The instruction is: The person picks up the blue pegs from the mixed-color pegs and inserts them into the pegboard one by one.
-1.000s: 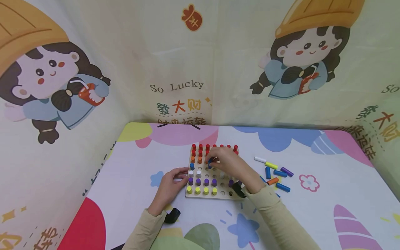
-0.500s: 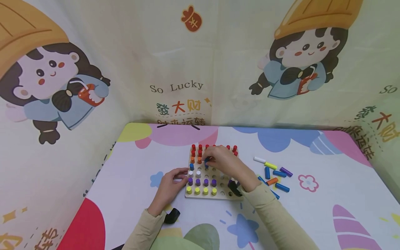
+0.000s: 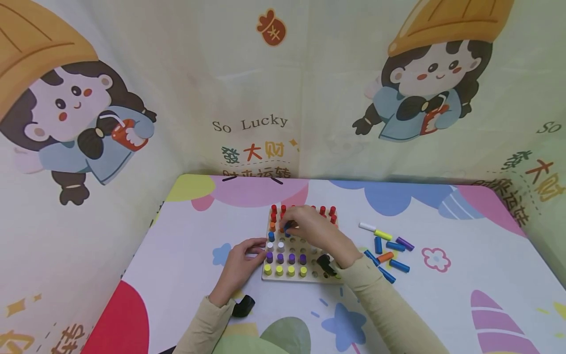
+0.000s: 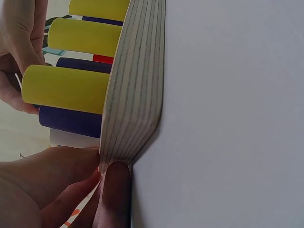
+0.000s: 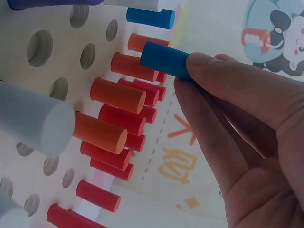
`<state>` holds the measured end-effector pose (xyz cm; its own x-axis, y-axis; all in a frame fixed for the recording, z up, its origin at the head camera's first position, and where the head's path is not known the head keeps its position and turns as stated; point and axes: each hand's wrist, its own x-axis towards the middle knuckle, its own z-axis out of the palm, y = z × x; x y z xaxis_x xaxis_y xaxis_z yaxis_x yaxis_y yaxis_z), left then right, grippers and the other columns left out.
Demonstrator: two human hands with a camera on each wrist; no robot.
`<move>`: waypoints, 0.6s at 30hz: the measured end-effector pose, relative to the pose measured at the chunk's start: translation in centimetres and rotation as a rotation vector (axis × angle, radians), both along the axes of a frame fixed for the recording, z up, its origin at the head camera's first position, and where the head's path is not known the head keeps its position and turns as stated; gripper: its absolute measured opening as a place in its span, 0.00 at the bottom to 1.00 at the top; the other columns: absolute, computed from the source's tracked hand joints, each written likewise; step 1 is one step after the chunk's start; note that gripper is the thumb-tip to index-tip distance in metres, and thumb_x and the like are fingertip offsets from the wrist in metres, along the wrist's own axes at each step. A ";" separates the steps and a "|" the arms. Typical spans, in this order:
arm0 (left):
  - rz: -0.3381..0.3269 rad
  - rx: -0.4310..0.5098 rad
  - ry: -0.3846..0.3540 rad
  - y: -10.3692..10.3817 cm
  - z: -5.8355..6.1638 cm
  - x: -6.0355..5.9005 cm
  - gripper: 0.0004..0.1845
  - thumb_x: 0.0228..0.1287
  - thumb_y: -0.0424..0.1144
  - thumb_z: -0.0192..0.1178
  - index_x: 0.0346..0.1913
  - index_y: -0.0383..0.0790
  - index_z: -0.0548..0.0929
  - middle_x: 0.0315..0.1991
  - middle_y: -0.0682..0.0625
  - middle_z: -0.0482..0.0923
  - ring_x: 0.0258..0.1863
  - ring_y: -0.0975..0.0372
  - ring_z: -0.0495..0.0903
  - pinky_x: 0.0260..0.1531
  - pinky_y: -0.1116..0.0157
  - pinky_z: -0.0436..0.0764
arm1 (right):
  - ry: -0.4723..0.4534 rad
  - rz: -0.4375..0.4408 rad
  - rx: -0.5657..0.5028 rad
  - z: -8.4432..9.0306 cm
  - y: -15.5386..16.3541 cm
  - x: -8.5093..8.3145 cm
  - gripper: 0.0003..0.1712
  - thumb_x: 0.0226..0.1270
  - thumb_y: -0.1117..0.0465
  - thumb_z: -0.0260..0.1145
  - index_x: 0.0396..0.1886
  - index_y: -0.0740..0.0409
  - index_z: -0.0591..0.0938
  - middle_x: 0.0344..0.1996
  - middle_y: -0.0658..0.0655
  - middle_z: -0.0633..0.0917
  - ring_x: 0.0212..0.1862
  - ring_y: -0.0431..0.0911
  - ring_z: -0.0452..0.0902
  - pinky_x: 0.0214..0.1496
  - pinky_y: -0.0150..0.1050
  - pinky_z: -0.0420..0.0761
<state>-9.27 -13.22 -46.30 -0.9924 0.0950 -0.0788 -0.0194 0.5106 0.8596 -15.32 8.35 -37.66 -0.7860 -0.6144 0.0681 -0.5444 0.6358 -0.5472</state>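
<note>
My right hand [image 3: 311,227] pinches a blue peg [image 5: 164,59] between thumb and fingertips, above the wooden pegboard [image 3: 283,279]. In the right wrist view the peg stays clear of the holes, close to a row of orange pegs [image 5: 118,95]. Another blue peg [image 3: 271,236] stands in the row at the board's left edge. My left hand [image 3: 239,265] grips that edge, and the left wrist view shows its fingers at the board's layered corner [image 4: 135,109]. Yellow pegs [image 3: 279,270], purple pegs [image 3: 280,258], white pegs [image 3: 281,247] and red pegs [image 3: 274,208] fill other rows.
Loose pegs lie right of the board: several blue pegs [image 3: 400,266], an orange peg [image 3: 385,257], a purple peg [image 3: 405,243], a yellow peg [image 3: 382,235] and a white peg [image 3: 367,226]. A patterned cloth [image 3: 199,216] covers the table; printed curtains [image 3: 327,98] hang around it.
My right hand has shifted left over the board with the blue peg, towards the one at the left edge. My left hand has stayed at the board's edge.
</note>
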 end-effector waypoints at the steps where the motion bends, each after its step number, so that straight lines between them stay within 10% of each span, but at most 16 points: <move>1: 0.000 -0.001 -0.001 0.0 0.0 0.0 0.18 0.65 0.39 0.66 0.58 0.45 0.83 0.49 0.52 0.84 0.44 0.63 0.82 0.41 0.71 0.83 | -0.003 0.006 -0.003 0.0 0.0 0.0 0.09 0.59 0.69 0.73 0.41 0.59 0.88 0.38 0.51 0.87 0.42 0.43 0.81 0.51 0.38 0.83; 18: 0.002 0.002 -0.002 -0.1 -0.1 0.1 0.18 0.65 0.39 0.66 0.57 0.45 0.83 0.50 0.52 0.84 0.45 0.62 0.82 0.42 0.70 0.83 | -0.040 0.009 0.056 -0.2 -1.1 -0.4 0.10 0.60 0.67 0.73 0.42 0.56 0.88 0.41 0.51 0.88 0.47 0.45 0.81 0.58 0.40 0.81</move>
